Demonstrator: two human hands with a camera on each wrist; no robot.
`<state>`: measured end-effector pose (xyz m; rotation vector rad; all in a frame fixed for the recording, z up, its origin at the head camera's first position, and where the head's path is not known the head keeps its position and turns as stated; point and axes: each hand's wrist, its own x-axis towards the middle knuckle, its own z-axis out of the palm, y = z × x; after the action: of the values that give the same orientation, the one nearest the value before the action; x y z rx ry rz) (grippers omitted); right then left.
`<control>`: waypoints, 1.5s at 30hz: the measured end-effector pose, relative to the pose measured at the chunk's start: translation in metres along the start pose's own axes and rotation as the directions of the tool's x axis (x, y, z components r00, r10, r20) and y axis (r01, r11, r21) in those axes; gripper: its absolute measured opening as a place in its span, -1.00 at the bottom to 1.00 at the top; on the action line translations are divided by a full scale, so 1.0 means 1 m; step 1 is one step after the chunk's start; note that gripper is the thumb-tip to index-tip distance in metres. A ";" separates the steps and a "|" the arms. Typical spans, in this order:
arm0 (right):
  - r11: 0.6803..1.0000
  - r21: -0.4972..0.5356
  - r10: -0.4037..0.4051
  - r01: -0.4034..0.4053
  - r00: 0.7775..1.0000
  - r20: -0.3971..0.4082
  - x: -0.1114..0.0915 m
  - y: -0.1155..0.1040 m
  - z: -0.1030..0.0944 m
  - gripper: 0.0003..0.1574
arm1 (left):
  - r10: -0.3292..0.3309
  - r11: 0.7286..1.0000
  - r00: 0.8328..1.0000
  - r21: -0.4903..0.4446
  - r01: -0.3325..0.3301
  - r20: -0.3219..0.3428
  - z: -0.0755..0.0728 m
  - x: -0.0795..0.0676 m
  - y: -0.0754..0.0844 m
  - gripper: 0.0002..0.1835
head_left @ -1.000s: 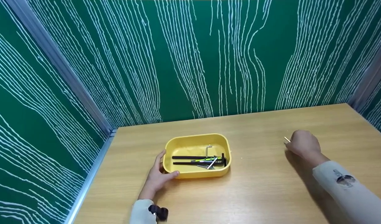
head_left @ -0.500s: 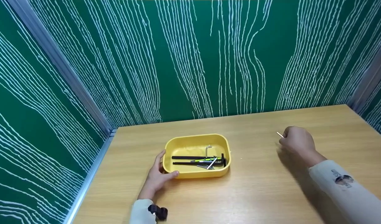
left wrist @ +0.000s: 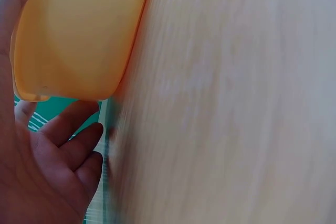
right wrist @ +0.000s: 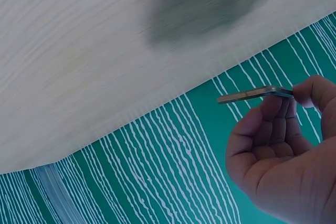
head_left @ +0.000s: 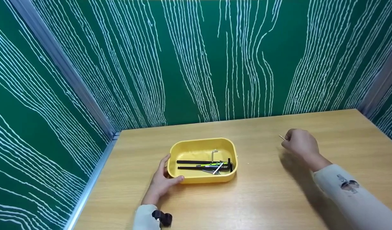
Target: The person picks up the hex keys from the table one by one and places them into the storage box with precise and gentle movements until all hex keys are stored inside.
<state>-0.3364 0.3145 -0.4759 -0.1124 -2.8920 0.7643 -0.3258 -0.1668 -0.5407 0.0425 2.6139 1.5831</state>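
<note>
My left hand (head_left: 160, 184) grips the left end of a yellow plastic bin (head_left: 204, 180), thumb over the front rim and fingers round the end. In the left wrist view the bin's outer wall (left wrist: 84, 35) shows above curled fingers. Inside the bin lie two long black hex keys (head_left: 189, 168), a small silver hex key (head_left: 212, 156), a bright green piece (head_left: 203, 165) and several small metal keys. Over the right side of the table, my right hand (head_left: 302, 144) pinches a short bent metal hex key (right wrist: 247, 95) between thumb and fingers, its straight end sticking out leftward.
The wooden table (head_left: 247, 201) reaches back to a green wall (head_left: 189, 105) with wavy white lines. Metal posts (head_left: 71, 73) stand at the corners. A small pale speck (head_left: 248, 163) lies right of the bin.
My right hand has moved a little left and back with the hex key, toward the bin's side. The left hand and the bin have stayed in place.
</note>
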 end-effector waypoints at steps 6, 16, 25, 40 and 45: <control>1.000 -0.025 -0.007 0.007 1.000 -0.013 0.001 -0.006 0.001 -0.83 | 0.026 1.000 1.000 0.004 -0.026 0.012 -0.001 0.000 0.000 0.10; 0.997 -0.052 -0.066 0.064 0.997 -0.048 0.002 -0.021 0.003 -0.83 | 0.048 0.999 0.998 -0.021 -0.047 0.050 -0.006 -0.008 0.015 0.08; 0.996 0.000 -0.091 0.091 0.995 -0.028 0.004 -0.044 0.012 -0.86 | 0.036 0.999 0.997 -0.027 -0.035 0.064 -0.009 -0.019 0.031 0.06; 0.990 0.017 -0.140 0.141 0.989 -0.045 0.008 -0.089 0.033 -0.94 | 0.081 0.997 0.995 -0.010 -0.080 0.056 -0.004 -0.001 0.003 0.09; 0.988 0.040 -0.147 0.148 0.989 -0.025 0.007 -0.104 0.039 -0.94 | 0.075 0.997 0.997 0.007 -0.075 0.036 -0.003 -0.001 0.001 0.10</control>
<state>-0.3529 0.2056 -0.4569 0.0963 -2.8228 0.7900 -0.3255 -0.1690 -0.5387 0.1705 2.6209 1.5795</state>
